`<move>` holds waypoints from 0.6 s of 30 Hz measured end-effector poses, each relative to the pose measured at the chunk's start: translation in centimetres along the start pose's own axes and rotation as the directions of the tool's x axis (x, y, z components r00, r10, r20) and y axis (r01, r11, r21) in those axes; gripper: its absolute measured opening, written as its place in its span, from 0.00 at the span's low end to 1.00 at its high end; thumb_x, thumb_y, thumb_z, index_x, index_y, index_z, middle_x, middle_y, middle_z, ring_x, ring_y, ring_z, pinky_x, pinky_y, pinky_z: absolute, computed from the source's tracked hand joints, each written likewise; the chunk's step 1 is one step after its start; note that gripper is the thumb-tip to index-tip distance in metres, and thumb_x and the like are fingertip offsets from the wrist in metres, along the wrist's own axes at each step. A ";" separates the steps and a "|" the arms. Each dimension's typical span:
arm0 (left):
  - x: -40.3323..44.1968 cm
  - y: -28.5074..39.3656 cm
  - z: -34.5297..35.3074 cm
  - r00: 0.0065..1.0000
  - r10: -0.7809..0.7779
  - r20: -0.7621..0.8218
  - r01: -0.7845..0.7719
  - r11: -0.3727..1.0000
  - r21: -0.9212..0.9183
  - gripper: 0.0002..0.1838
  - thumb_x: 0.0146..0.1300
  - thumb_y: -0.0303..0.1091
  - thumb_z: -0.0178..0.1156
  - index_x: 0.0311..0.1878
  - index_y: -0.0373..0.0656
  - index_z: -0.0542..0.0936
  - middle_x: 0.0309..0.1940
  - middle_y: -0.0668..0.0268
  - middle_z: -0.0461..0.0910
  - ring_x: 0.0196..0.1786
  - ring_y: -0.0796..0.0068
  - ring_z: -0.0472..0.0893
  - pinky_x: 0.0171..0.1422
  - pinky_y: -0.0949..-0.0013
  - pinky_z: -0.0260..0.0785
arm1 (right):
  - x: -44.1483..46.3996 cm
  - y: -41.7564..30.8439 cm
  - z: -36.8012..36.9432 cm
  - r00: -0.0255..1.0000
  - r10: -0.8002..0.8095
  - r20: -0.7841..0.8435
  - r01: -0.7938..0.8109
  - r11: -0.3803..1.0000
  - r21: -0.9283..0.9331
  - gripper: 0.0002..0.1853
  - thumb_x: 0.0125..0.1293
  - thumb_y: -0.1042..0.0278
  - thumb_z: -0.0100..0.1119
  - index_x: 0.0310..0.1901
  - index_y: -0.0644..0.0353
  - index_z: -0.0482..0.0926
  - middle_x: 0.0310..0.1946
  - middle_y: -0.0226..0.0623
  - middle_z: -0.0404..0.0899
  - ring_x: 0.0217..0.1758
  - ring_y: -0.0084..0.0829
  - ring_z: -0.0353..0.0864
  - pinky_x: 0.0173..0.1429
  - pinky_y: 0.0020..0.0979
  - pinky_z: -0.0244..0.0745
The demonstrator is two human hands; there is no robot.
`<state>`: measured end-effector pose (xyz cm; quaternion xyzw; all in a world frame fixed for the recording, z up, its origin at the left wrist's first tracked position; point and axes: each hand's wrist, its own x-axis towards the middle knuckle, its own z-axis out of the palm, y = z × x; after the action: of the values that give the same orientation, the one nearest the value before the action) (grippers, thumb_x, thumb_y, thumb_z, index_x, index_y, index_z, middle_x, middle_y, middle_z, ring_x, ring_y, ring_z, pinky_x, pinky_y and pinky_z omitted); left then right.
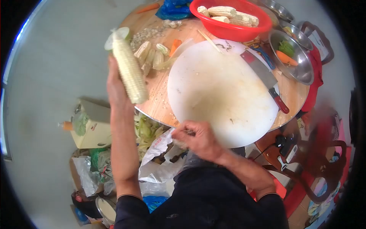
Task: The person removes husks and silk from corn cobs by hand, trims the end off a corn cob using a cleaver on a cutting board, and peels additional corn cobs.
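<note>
My left hand [116, 82] is wrapped round a peeled ear of corn [129, 68], held tilted over the left edge of the round wooden table. My right hand [200, 139] is closed in a pinch at the near edge of the white cutting board [206, 87]. A dark wisp shows between its fingers, too small to name. Below that hand a white plastic bag [158, 156] hangs open beside a heap of green corn husks [146, 131]. A cleaver [263, 74] with a red-brown handle lies on the board's right side.
A red basket [230, 32] of peeled corn stands at the back. Steel bowls, one holding a carrot [286, 58], are at the right. Garlic [148, 34] and short corn pieces [158, 59] lie on the table's left. A wooden chair [324, 171] stands at lower right.
</note>
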<state>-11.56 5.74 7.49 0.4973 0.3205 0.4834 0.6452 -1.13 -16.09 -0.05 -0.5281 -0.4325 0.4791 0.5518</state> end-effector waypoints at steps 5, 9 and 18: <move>0.1 4.0 -1.1 0.999 0.028 -0.039 -0.029 0.999 -0.024 0.26 0.84 0.48 0.42 0.62 0.32 0.75 0.43 0.55 0.82 0.38 0.69 0.82 0.43 0.67 0.78 | 4.1 6.4 10.0 0.908 -0.417 -0.046 0.415 0.908 -0.048 0.17 0.72 0.70 0.63 0.59 0.66 0.79 0.55 0.52 0.82 0.45 0.45 0.88 0.52 0.42 0.83; -0.6 3.0 -2.0 0.998 -0.011 0.067 0.013 0.999 -0.035 0.26 0.83 0.48 0.43 0.61 0.32 0.75 0.40 0.55 0.82 0.36 0.68 0.81 0.40 0.69 0.77 | 3.8 7.3 12.7 0.983 -0.180 0.028 0.157 0.759 -0.632 0.24 0.71 0.67 0.62 0.66 0.67 0.72 0.66 0.61 0.71 0.50 0.57 0.85 0.55 0.50 0.81; -4.2 -5.7 -0.1 0.919 -0.316 0.235 0.377 0.879 -0.293 0.30 0.81 0.57 0.44 0.63 0.38 0.74 0.45 0.58 0.80 0.43 0.68 0.80 0.48 0.63 0.76 | 1.6 0.5 0.5 0.920 -0.387 0.059 0.327 0.677 -0.659 0.12 0.72 0.59 0.63 0.45 0.60 0.81 0.25 0.41 0.83 0.31 0.46 0.86 0.37 0.45 0.80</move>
<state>-11.31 1.63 1.79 0.3574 0.2587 0.3598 0.8221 -1.37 -14.46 -0.55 -0.6129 -0.6435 0.1561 0.4312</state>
